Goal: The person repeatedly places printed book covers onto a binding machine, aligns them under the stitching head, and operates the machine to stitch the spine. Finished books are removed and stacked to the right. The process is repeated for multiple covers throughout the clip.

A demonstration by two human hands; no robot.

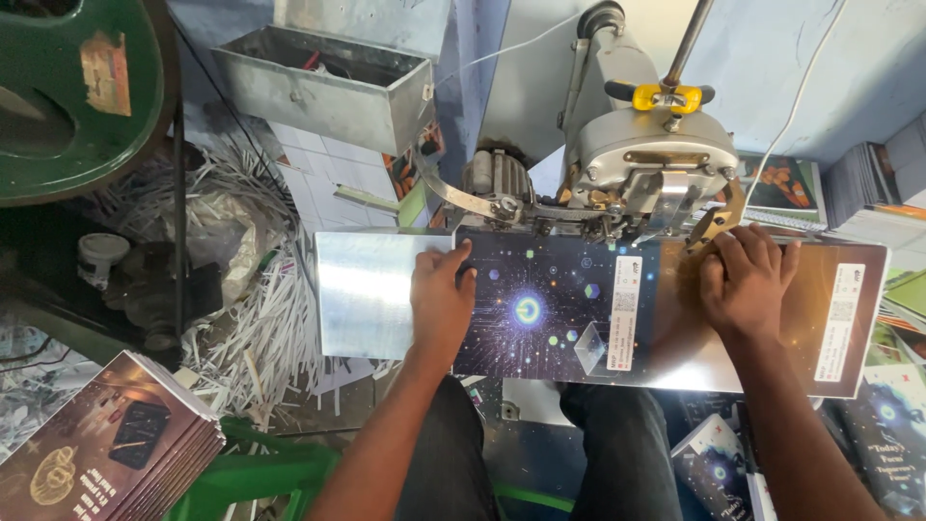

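A dark booklet cover [559, 309] with a glowing blue burst and white label strips lies open and flat on a shiny metal machine table [362, 289]. My left hand [441, 299] presses flat on the cover's left edge, fingers spread. My right hand [745, 280] presses on the cover's right half, fingers curled close under the grey stitching machine head [641, 159]. Neither hand grips anything; both only hold the cover down.
A stack of brown-covered booklets [106, 444] sits at the lower left. Shredded paper strips [256, 318] pile up left of the table. A metal tray [323, 82] hangs above. More printed booklets [892, 415] lie at the right. A green stool [256, 478] stands below.
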